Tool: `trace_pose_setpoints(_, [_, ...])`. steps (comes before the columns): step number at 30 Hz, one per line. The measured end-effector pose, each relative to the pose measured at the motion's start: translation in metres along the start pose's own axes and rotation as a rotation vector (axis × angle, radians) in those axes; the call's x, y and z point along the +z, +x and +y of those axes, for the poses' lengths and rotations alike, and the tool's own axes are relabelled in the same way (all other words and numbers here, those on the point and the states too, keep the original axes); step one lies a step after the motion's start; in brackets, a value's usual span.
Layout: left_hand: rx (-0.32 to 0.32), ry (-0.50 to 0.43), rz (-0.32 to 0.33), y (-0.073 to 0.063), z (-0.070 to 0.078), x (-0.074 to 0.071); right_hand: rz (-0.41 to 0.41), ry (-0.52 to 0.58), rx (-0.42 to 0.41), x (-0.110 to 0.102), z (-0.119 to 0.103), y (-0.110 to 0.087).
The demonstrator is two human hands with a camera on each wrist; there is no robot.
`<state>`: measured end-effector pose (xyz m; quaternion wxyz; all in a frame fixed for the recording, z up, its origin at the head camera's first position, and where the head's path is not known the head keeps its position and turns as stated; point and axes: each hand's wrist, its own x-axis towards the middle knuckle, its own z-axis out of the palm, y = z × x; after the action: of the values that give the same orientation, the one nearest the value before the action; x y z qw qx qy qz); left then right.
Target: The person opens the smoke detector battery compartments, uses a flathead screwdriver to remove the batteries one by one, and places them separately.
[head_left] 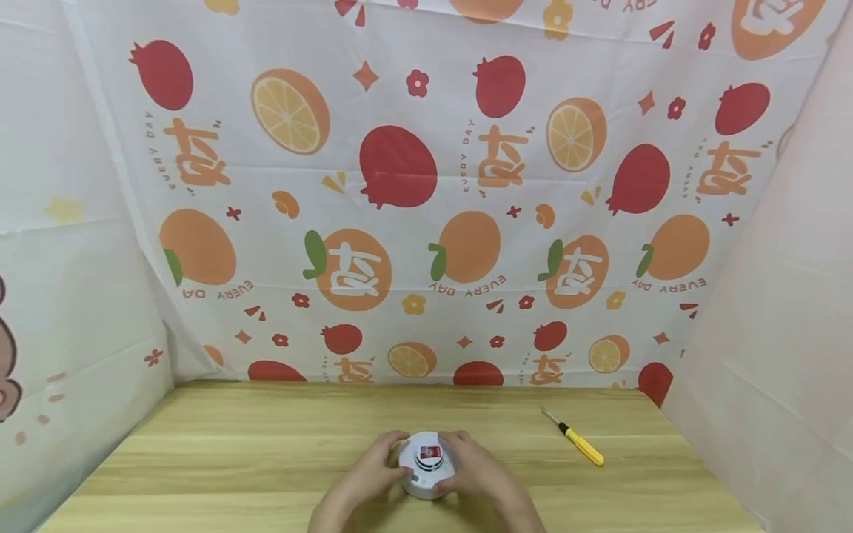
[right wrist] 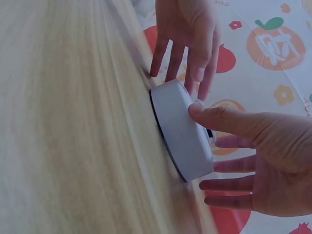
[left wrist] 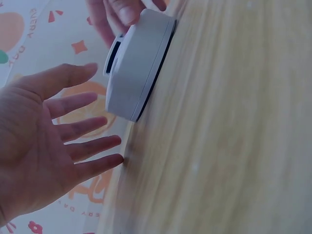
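A round white smoke detector [head_left: 429,465] lies flat on the wooden table, with a red label on its raised centre. On its left side is my left hand [head_left: 369,470], and on its right side my right hand [head_left: 476,470]. Seen from the left wrist, the left hand [left wrist: 48,131] has its fingers spread and straight, a small gap away from the detector's wall [left wrist: 139,68]. In the right wrist view, the right thumb [right wrist: 219,117] reaches over the detector's top edge, while the other fingers of that hand [right wrist: 282,165] extend straight beside it.
A screwdriver [head_left: 583,446] with a yellow handle lies on the table to the right, its tip pointing away to the back left. Fruit-printed cloth [head_left: 413,244] hangs behind the table [head_left: 266,444], and pale cloth walls [head_left: 766,296] stand at both sides.
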<state>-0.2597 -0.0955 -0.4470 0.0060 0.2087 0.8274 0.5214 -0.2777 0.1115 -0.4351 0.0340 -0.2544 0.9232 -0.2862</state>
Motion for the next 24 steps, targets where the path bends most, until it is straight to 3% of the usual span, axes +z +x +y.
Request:
trace_pose_setpoints(6, [0.007,-0.001,-0.059,-0.001,-0.002,0.004,-0.024,0.017,0.031,0.004,0.001,-0.001])
trace_pose_setpoints(17, [0.006,0.033,-0.019,-0.001,0.002,0.008,-0.011,0.025,0.002,0.005,0.003,-0.003])
trace_pose_setpoints(24, [0.038,0.079,-0.014,0.003,0.002,0.015,0.013,0.025,-0.006,0.008,0.009,-0.003])
